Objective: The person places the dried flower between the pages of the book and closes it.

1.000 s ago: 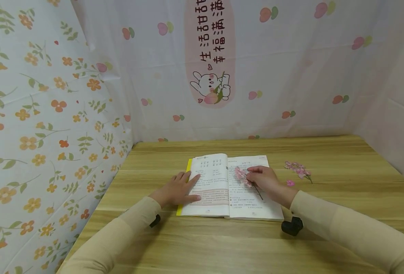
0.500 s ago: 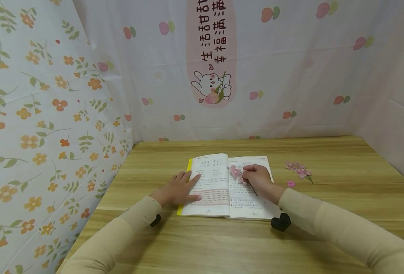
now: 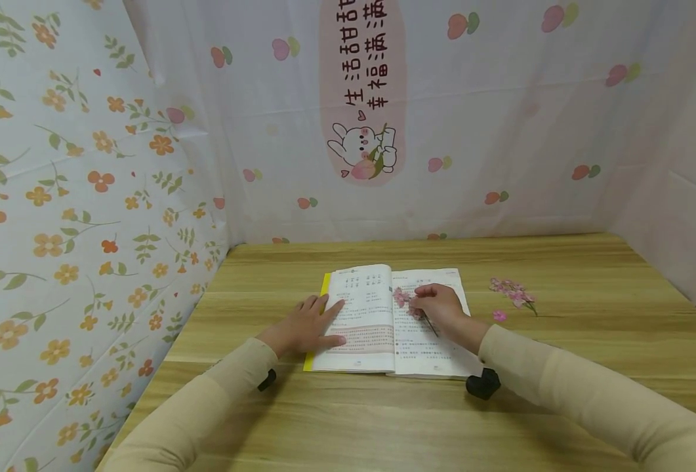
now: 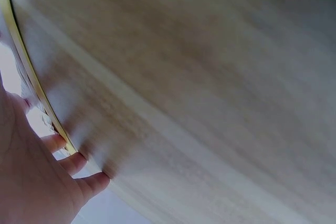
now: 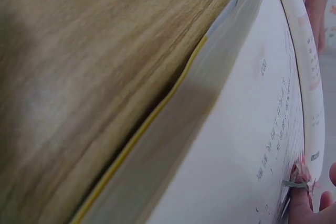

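An open book (image 3: 359, 292) with a yellow cover lies on the table. My left hand (image 3: 303, 328) rests spread over the outer edge of its left page. In the left wrist view the fingertips (image 4: 97, 181) reach past the yellow cover edge (image 4: 50, 111) to the wood. Over the right page, close to the book's middle fold, my right hand (image 3: 444, 312) pinches a pink flower sprig (image 3: 402, 297). Its blossoms point up and left, and its thin dark stem slants down to the right. The right wrist view shows the sprig (image 5: 300, 174) low at the right, partly hidden by fingers.
To the right of the book lie another pink flower sprig (image 3: 514, 292) and a single loose pink blossom (image 3: 499, 316). The wooden table (image 3: 348, 419) meets a patterned cloth (image 3: 253, 131) at the back and another (image 3: 88, 229) at the left.
My right hand has carried the sprig to the left across the right page, toward the fold. The left hand and the book stay where they were.
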Action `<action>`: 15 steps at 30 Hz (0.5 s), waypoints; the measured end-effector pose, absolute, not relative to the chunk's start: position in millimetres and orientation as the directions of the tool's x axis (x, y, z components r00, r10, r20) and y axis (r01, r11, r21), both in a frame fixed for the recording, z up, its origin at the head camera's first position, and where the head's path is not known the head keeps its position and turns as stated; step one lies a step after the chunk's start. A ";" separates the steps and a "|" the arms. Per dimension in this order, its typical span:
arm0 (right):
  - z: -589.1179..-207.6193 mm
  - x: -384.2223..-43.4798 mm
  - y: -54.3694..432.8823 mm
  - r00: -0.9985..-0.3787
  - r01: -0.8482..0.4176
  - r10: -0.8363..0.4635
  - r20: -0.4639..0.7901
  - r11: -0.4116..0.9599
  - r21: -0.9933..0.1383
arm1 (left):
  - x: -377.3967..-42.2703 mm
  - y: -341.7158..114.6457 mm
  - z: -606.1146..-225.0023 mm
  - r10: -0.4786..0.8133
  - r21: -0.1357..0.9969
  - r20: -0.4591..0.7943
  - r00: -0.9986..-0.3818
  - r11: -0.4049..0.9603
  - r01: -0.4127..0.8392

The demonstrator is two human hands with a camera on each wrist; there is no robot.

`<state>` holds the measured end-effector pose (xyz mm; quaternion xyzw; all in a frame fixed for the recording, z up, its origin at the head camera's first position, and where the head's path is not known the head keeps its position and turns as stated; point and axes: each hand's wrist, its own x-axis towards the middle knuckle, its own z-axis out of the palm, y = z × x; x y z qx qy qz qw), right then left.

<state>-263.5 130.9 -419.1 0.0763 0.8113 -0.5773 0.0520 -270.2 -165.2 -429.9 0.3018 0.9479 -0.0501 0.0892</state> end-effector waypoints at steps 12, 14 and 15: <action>-404.8 -259.3 146.4 -0.998 0.036 -0.029 -0.059 0.502 -0.864 | -270.3 -165.2 -431.1 0.565 -0.056 -0.194 -0.802 0.810 0.584; -401.8 -261.6 152.9 -0.998 0.003 -0.046 -0.033 0.534 -0.845 | -270.5 -165.4 -431.4 0.566 -0.054 -0.190 -0.802 0.810 0.584; -400.4 -263.2 156.5 -0.998 -0.013 -0.054 -0.019 0.549 -0.836 | -270.7 -165.6 -431.5 0.566 -0.054 -0.191 -0.802 0.810 0.584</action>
